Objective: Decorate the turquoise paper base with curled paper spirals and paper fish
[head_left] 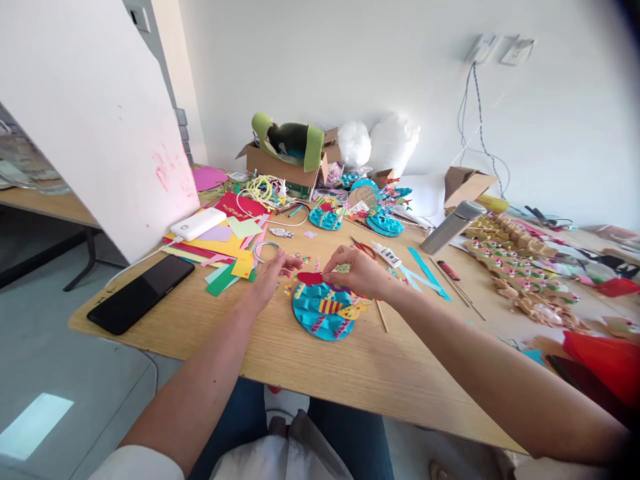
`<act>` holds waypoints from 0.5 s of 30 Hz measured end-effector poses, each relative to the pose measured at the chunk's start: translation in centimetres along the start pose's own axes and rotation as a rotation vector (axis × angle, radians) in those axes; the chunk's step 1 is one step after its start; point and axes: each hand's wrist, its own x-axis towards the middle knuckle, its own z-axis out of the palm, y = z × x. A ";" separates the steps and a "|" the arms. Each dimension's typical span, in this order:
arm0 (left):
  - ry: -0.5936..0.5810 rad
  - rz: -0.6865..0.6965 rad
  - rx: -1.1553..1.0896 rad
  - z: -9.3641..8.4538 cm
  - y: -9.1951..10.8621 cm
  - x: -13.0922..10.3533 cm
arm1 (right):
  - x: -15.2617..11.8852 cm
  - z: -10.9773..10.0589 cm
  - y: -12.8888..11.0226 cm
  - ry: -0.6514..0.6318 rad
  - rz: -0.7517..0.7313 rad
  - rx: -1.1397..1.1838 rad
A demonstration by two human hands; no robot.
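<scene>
My right hand (354,267) pinches a small red oval cutout (310,277) between thumb and fingertips. It is above the back of a round blue craft base (311,305) with wavy blue strips. On that base stand a red-and-yellow striped paper fish (333,307) and pink curled pieces (317,325). To the left of the red cutout, my left hand (273,275) is open, its fingers stretched toward the cutout with nothing visible in them. Small colourful bits lie on the table around the fingertips.
Left are a black phone (143,293), a white power bank (198,223) and coloured paper sheets (227,248). Behind are finished blue crafts (384,224). To the right lie a glue bottle (387,255), red-handled scissors (366,249), a steel flask (453,227) and wooden sticks (463,293).
</scene>
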 end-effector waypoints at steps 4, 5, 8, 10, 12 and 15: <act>0.005 0.004 -0.012 0.0 -0.1 0.0 | -0.2 0.8 0.7 0.028 -0.083 -0.113; 0.004 0.011 -0.009 0.0 -0.2 0.0 | -0.3 1.0 0.7 0.046 -0.111 -0.134; 0.007 0.038 0.023 0.0 -0.2 0.0 | -0.7 1.2 0.7 0.103 -0.218 -0.184; 0.024 0.046 0.044 0.0 -0.1 -0.1 | -1.0 1.3 0.6 0.137 -0.309 -0.216; 0.045 0.052 0.049 0.1 0.1 -0.3 | -1.4 1.3 0.5 0.167 -0.402 -0.259; 0.075 0.055 0.032 0.2 0.5 -0.4 | -2.0 1.1 0.4 0.196 -0.522 -0.326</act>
